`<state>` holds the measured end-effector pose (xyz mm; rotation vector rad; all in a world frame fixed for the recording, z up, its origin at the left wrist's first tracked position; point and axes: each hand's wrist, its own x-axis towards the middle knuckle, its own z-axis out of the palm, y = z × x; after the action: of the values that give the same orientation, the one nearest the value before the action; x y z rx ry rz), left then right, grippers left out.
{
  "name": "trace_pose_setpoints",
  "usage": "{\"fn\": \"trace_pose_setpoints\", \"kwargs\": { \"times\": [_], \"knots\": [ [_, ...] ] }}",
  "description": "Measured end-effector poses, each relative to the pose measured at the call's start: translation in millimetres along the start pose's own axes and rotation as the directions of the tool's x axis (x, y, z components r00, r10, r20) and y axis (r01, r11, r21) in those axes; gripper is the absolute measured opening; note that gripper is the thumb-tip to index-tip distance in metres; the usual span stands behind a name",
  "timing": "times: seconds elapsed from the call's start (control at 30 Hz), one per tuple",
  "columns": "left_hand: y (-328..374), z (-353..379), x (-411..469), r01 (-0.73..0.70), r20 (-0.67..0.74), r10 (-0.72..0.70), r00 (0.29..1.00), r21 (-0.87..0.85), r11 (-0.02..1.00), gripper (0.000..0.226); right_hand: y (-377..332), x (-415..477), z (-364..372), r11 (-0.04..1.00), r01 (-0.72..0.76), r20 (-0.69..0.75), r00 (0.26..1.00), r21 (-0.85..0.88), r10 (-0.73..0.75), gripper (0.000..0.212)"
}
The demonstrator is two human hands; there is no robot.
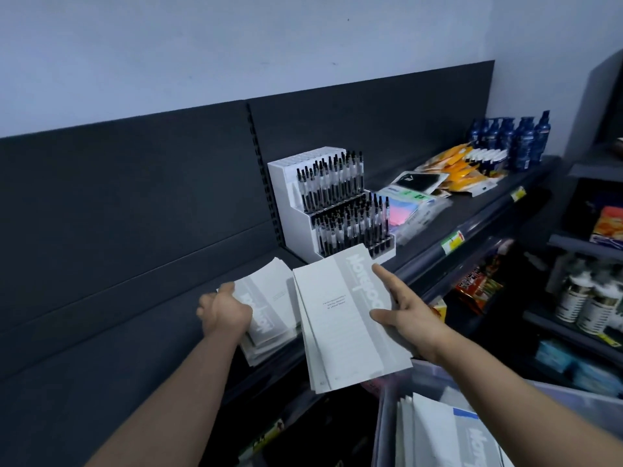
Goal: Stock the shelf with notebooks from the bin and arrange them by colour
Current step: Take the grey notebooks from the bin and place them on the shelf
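Note:
A stack of grey notebooks lies on the dark shelf, fanned slightly. My left hand rests on the stack's left side, its fingers curled over the edge. My right hand grips a small bundle of grey notebooks, thumb on top and index finger stretched along the cover; the bundle hangs just right of the stack, over the shelf's front edge. At the bottom right the clear plastic bin holds more notebooks, one showing a blue strip.
A white tiered pen display stands right behind the notebooks. Further right on the shelf lie packets, yellow packs and blue bottles. Lower shelves hold snacks and jars.

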<state>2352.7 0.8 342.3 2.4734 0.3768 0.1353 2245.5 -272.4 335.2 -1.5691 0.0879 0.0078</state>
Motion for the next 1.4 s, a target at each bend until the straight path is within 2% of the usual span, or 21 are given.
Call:
{"fn": "trace_pose_setpoints", "kwargs": {
  "times": [0.2, 0.33, 0.43, 0.5, 0.57, 0.63, 0.7, 0.73, 0.87, 0.97, 1.13, 1.4],
  "knots": [
    [-17, -33, 12, -0.063, -0.038, 0.065, 0.997, 0.031, 0.998, 0.065, -15, 59, 52, 1.0, 0.003, 0.136, 0.991, -0.014, -0.001, 0.078],
    [-25, -51, 18, -0.118, -0.062, 0.117, 0.991, -0.003, 0.993, 0.058, -22, 103, 90, 0.998, -0.063, 0.181, 0.982, 0.004, 0.061, 0.077],
    [-29, -58, 21, -0.16, -0.055, 0.157, 0.986, -0.056, 0.985, 0.056, -20, 134, 109, 0.99, -0.113, 0.194, 0.973, -0.084, 0.127, 0.078],
    [-34, -59, 23, -0.176, -0.031, 0.175, 0.984, -0.064, 0.982, 0.056, -19, 145, 117, 0.96, -0.123, 0.202, 0.963, -0.251, 0.176, 0.074],
    [-40, -58, 25, -0.175, -0.003, 0.176, 0.984, -0.064, 0.982, 0.057, -20, 151, 125, 0.829, -0.048, 0.202, 0.96, -0.557, 0.192, 0.066],
    [-44, -56, 27, -0.151, 0.01, 0.152, 0.988, -0.066, 0.986, 0.058, -26, 151, 132, 0.562, 0.042, 0.162, 0.973, -0.826, 0.165, 0.057],
    [-47, -55, 29, -0.126, 0.015, 0.127, 0.992, -0.048, 0.991, 0.061, -32, 146, 139, 0.27, 0.097, 0.127, 0.987, -0.958, 0.096, 0.047],
    [-48, -54, 29, -0.121, 0.018, 0.122, 0.992, -0.034, 0.992, 0.061, -34, 143, 141, 0.19, 0.116, 0.129, 0.99, -0.975, 0.059, 0.044],
    [-45, -53, 31, -0.116, 0.006, 0.116, 0.993, 0.041, 0.992, 0.058, -26, 134, 134, 0.088, 0.205, 0.196, 0.975, -0.975, -0.104, 0.041],
    [-35, -50, 27, -0.135, -0.01, 0.136, 0.991, 0.069, 0.988, 0.051, -22, 123, 121, 0.077, 0.238, 0.224, 0.962, -0.968, -0.153, 0.044],
    [1, -33, 7, -0.255, -0.021, 0.254, 0.967, -0.043, 0.966, 0.044, -17, 93, 86, 0.112, 0.212, 0.187, 0.962, -0.971, -0.2, 0.046],
    [78, 39, -68, -0.438, 0.137, 0.452, 0.881, -0.121, 0.891, 0.043, 20, 7, -22, 0.214, 0.067, 0.01, 0.966, -0.975, -0.259, 0.054]
  ]
}}
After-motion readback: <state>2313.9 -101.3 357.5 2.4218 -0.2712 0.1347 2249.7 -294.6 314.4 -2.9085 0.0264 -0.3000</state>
